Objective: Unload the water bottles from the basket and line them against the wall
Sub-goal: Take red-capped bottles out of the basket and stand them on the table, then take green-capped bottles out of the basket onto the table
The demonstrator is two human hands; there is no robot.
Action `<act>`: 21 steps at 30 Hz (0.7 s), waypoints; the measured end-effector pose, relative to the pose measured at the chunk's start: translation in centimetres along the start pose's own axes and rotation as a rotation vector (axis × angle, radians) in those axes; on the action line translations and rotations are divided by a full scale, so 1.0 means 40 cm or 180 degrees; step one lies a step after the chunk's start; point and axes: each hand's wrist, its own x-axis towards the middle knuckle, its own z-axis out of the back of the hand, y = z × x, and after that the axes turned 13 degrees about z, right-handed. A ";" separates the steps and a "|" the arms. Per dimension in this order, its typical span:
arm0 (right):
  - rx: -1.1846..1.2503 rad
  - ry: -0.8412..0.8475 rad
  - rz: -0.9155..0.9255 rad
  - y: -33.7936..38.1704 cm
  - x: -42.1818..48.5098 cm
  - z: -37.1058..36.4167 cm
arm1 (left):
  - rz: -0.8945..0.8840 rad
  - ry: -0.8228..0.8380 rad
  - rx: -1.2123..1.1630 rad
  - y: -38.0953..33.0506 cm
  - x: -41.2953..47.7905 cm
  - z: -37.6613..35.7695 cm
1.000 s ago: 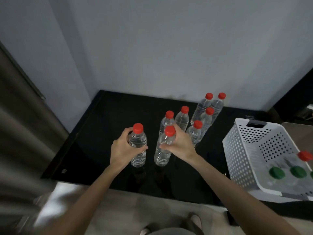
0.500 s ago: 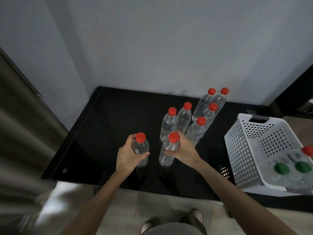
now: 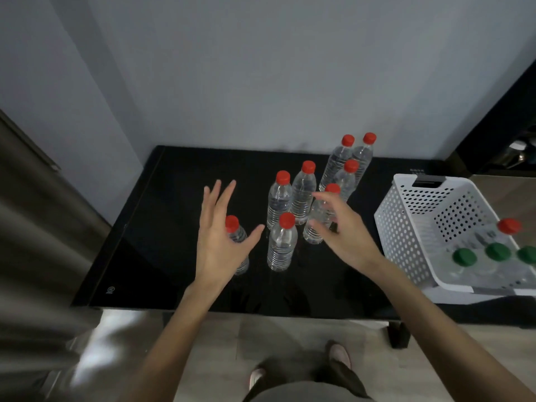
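Observation:
Several clear water bottles with red caps stand upright on the black table [image 3: 162,227]. The front-left bottle [image 3: 236,236] is partly hidden behind my left hand [image 3: 222,239], which is open above it with fingers spread. Another bottle [image 3: 282,245] stands free between my hands. My right hand [image 3: 343,230] is open, fingers apart, in front of a bottle [image 3: 314,224]. The back pair of bottles [image 3: 338,163] stands close to the wall [image 3: 261,82]. The white perforated basket [image 3: 406,227] at the right holds a red-capped bottle [image 3: 508,226] and green-capped ones [image 3: 464,256].
A brown curtain or panel [image 3: 34,227] borders the table on the left. The table's front edge runs just above my feet [image 3: 336,353] on a pale floor. A dark cabinet [image 3: 499,126] stands at the back right.
Both hands have let go of the two front bottles, which now stand on the table, and have lifted away with fingers spread.

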 end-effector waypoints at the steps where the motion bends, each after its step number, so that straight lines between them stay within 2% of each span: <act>1: -0.0079 -0.0074 0.0026 0.003 -0.007 0.026 | -0.0147 -0.0015 0.0029 -0.024 -0.003 -0.002; 7: -0.0427 -0.0456 0.0120 0.014 -0.068 0.202 | -0.0741 0.0367 -0.0040 -0.191 -0.040 -0.077; 11: -0.0856 -0.0707 -0.0091 -0.039 -0.150 0.331 | -0.0993 0.0655 -0.0303 -0.288 -0.071 -0.196; 16: -0.1172 -0.1102 -0.0355 -0.155 -0.269 0.504 | -0.1066 0.1029 -0.0283 -0.400 -0.128 -0.383; 21: -0.0931 -0.0852 -0.0575 -0.280 -0.365 0.597 | -0.0681 0.1520 0.0136 -0.466 -0.198 -0.579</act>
